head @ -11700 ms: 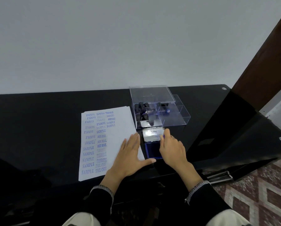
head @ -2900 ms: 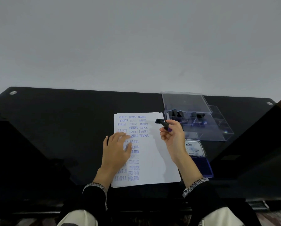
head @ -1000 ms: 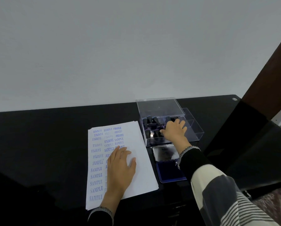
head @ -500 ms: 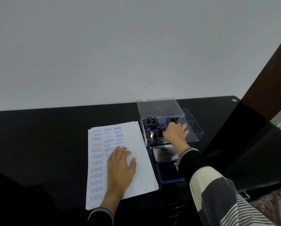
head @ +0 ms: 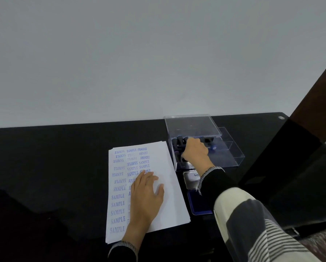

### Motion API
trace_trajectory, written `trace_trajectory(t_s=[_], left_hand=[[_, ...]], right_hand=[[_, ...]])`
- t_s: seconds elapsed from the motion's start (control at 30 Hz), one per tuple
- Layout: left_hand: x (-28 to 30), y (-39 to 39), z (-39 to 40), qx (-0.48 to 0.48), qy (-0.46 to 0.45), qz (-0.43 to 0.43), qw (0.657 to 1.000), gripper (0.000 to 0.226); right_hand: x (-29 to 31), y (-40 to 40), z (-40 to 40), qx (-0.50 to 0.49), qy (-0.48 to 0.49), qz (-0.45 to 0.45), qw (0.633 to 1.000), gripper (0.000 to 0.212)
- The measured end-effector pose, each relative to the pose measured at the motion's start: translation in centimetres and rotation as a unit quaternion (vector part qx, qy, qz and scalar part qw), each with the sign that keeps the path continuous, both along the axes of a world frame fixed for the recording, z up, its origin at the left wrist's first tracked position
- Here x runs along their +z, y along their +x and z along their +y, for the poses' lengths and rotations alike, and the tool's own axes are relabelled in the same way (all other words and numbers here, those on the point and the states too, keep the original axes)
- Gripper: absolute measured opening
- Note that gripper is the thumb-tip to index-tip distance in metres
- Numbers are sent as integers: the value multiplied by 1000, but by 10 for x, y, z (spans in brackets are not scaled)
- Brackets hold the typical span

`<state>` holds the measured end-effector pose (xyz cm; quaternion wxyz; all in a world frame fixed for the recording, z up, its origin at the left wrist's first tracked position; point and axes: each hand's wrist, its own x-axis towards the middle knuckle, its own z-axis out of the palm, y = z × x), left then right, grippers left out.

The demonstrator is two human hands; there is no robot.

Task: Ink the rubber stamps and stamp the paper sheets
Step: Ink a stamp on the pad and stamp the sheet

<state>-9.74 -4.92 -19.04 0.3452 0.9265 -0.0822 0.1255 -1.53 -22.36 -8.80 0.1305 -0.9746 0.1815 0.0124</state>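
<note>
A stack of white paper sheets [head: 169, 167] lies on the black table, its top sheet covered with blue SAMPLE, FRAGILE, AMENDED and AIR MAIL prints. My left hand [head: 146, 195] presses flat on the sheet, fingers straight. My right hand [head: 195, 153] reaches into the clear plastic box [head: 232, 154], where several dark rubber stamps [head: 179, 141] stand. Its fingers curl down around a stamp in the box's left part; the fingertips are hidden. The open ink pad [head: 198, 207] with its blue surface sits in front of the box, partly under my right sleeve.
The ink pad's silver lid [head: 189, 177] lies hinged back between pad and box. The box's clear lid [head: 192, 125] stands open at the back. The glossy black table [head: 54, 167] ends against a white wall; a dark lower surface adjoins on the right.
My right hand has shifted left inside the box and its fingers have curled down among the stamps. My left hand stays pressed on the paper.
</note>
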Motion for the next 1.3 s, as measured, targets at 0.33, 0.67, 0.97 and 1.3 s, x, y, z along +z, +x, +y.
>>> trace_trajectory(t_s=[0.33, 0.67, 0.97, 1.3], left_hand=[[4, 0, -3, -11, 63, -56, 996, 23], [35, -8, -17, -134, 80, 10, 988, 25], [26, -31, -40, -258, 83, 75, 960, 102], [12, -34, -38, -256, 70, 50, 963, 80]], right_hand=[[6, -17, -14, -51, 194, -97, 975, 34], [4, -70, -46, -132, 637, -282, 705, 8], [-32, -134, -52, -71, 589, -237, 769, 17], [-35, -144, -55, -2, 398, -227, 889, 9]])
